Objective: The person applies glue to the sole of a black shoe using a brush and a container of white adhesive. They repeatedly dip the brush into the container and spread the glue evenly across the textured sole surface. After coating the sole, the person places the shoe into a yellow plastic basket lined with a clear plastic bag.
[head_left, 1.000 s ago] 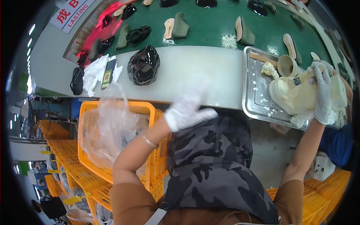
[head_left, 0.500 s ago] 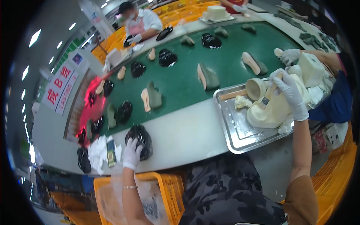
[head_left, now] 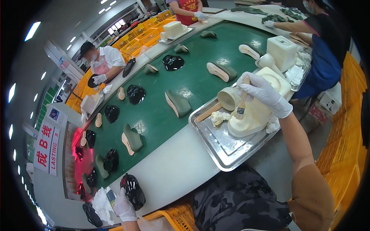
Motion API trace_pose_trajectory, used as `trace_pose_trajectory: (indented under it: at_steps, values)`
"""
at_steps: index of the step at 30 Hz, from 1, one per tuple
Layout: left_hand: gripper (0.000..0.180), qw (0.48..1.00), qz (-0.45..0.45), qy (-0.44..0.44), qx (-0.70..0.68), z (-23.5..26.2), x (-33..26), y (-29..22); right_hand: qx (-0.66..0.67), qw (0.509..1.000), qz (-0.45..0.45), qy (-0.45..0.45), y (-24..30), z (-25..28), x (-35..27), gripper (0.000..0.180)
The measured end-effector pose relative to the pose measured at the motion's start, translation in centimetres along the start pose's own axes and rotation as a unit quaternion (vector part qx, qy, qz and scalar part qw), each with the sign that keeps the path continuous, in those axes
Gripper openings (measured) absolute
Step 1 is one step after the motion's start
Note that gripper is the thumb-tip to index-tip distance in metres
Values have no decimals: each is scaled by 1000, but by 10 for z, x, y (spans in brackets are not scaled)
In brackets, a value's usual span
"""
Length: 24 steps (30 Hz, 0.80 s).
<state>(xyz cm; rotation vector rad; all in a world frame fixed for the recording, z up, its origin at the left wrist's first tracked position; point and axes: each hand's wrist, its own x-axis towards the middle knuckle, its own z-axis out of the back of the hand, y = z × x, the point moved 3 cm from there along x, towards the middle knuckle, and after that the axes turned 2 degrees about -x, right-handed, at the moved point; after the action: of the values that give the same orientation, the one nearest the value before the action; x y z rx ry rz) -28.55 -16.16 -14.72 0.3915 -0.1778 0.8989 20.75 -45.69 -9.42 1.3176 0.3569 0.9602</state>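
Note:
My right hand (head_left: 266, 92), in a white glove, grips a flat wooden-handled brush (head_left: 243, 101). The bristles meet the front part of a cream-coloured, glue-caked container (head_left: 252, 121), which stands on a metal tray (head_left: 227, 156). Beside the brush, a round cream cup (head_left: 228, 98) lies tipped on its side. My left hand (head_left: 124, 206), gloved too, holds the left side of a glossy black shoe upper (head_left: 134, 192) at the near edge of the white table. Its fingertips are partly hidden against the upper.
A green conveyor belt (head_left: 154, 117) carries several black uppers and green shoes (head_left: 178, 104) with pale soles. White cloths (head_left: 102, 206) lie left of my left hand. Orange crates (head_left: 181, 217) stand below the table and along the right. Co-workers (head_left: 106, 61) stand across the belt and at the right.
The view has swung to the right. My left hand has shifted from the top of the black upper to its left side. My right hand keeps the brush at the cream container.

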Motion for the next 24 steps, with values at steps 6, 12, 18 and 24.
trace_pose_trajectory:
  at_steps: [6, 12, 18, 24]
  values:
    - [32, 968, 61, -5, -242, 7, -14, 19, -7, 1000, 16, -14, -5, -4, 7, 12]
    - [34, 938, 20, -170, -301, 39, 13, 16, -128, 988, 16, -85, -10, 0, -7, 15]
    - [27, 621, 121, -182, -752, 38, -2, 22, -74, 997, 24, -29, -11, -6, 5, 15]
    - [22, 488, 242, -50, -837, 0, 28, -65, -53, 990, 66, -114, -4, -12, -10, 15]
